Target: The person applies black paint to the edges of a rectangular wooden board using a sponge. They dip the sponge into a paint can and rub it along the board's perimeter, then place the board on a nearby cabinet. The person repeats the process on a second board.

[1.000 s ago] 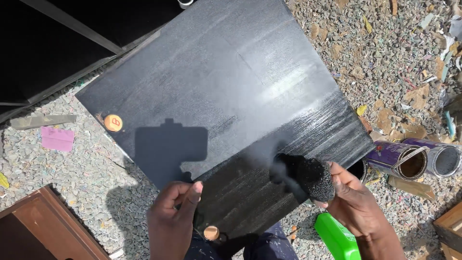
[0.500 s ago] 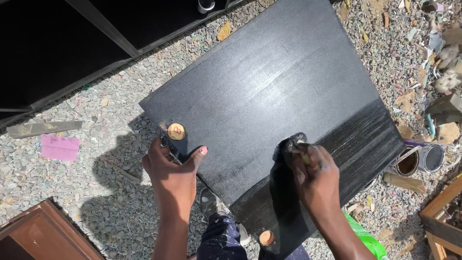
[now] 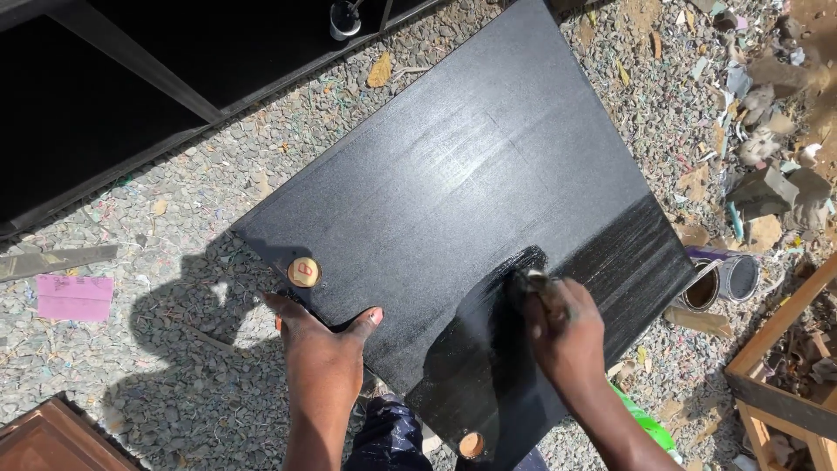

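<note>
Grey gravel (image 3: 174, 262) is covering the ground, and everything else is lying on it or standing over it. A pink paper sheet (image 3: 74, 297) is lying flat on the gravel at the far left, with a grey wooden strip (image 3: 54, 260) resting just above it. A reddish-brown wooden panel (image 3: 48, 436) is poking into the gravel's bottom left corner. A large black cabinet frame (image 3: 131, 78) is standing along the gravel's upper left edge. Two open paint tins (image 3: 722, 281) are lying on their sides on the gravel at the right. Wood scraps (image 3: 767, 187) are littering the gravel's upper right part. A bare wooden frame (image 3: 785, 375) is sitting at the gravel's lower right edge.
</note>
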